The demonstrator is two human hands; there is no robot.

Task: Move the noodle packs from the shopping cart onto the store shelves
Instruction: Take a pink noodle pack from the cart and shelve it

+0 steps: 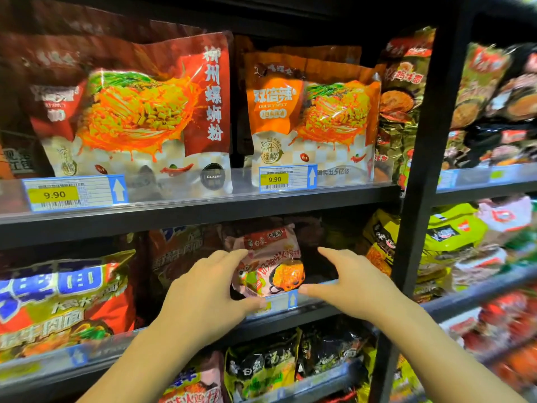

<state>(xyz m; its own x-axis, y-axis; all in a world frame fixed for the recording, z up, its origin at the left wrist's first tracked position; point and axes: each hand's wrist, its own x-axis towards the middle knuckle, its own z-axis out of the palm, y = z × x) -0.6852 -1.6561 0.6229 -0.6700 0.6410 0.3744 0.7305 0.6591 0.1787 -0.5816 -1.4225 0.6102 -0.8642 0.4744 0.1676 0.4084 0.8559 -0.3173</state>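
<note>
A pink noodle pack [268,263] is seen standing upright at the front of the middle shelf [290,318], just below the picture's centre. At its 9 o'clock the left hand [203,292] is spread open, fingertips laid against the pack's left edge and thumb near its lower corner. At its 3 o'clock the right hand [348,283] is held open, thumb tip close to the pack's lower right corner; contact cannot be told. Nothing is gripped by either hand. A blue-edged price tag [280,302] is fixed just under the pack at 6 o'clock. At 12 o'clock, on the upper shelf [203,207], large orange noodle bags [311,112] are ranged. At 9 o'clock a blue-and-red pack [64,298] is displayed.
</note>
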